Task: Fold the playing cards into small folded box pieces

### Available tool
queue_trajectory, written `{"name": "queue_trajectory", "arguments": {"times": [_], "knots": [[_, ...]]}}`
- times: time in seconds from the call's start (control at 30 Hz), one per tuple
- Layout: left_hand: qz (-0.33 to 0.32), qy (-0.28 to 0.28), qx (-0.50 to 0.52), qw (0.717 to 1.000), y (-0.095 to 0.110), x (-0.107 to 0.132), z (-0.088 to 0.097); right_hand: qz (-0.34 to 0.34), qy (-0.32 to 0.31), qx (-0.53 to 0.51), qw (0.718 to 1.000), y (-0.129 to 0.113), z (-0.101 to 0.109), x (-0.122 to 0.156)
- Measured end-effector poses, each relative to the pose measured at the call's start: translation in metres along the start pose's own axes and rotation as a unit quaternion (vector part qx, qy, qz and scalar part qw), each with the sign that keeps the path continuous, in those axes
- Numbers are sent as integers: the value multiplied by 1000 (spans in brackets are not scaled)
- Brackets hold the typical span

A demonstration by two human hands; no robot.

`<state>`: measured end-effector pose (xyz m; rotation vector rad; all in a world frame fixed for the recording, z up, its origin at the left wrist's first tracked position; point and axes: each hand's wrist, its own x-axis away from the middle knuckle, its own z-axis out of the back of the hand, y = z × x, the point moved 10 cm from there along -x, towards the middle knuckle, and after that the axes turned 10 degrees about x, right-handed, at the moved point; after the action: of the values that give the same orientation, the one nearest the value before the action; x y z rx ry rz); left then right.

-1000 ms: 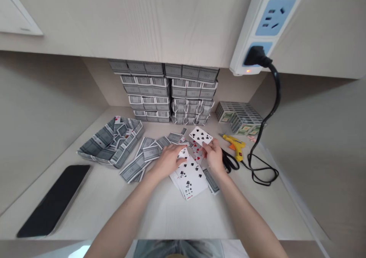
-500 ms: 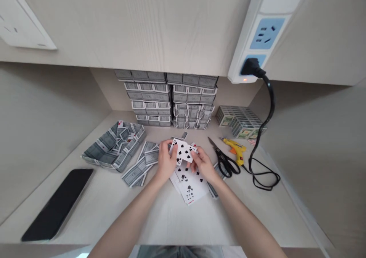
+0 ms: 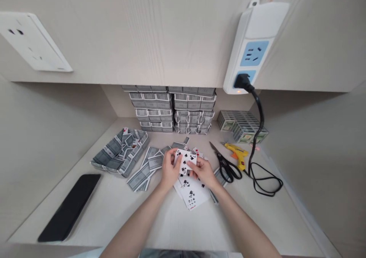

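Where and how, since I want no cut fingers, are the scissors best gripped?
By the black handles, probably, coming from the person's near side: the scissors lie with loops toward the person and blades pointing away. The right hand, holding a playing card, is nearer.

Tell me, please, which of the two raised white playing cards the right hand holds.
The rectangular white seven of spades, pinched by the right hand; the left hand holds the rectangular white six of spades.
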<state>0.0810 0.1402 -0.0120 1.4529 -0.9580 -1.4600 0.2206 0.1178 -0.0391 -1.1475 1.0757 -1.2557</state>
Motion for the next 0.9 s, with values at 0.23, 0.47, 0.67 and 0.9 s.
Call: {"name": "queue_trajectory", "arguments": {"times": [0.23,0.47,0.67,0.9], "knots": [[6,-8,-49,999,12,5,-3,-14,5,-18,1000,-2,-1,4],[13,-61,-83,995,15,3,-12,-13,40,-16,999,-2,4,2],[-20,-134,-82,987,24,-7,-15,-9,68,-13,998,1,13,-1],[-68,-149,-154,974,59,-14,-14,3,84,-17,996,-1,21,-1]]}}
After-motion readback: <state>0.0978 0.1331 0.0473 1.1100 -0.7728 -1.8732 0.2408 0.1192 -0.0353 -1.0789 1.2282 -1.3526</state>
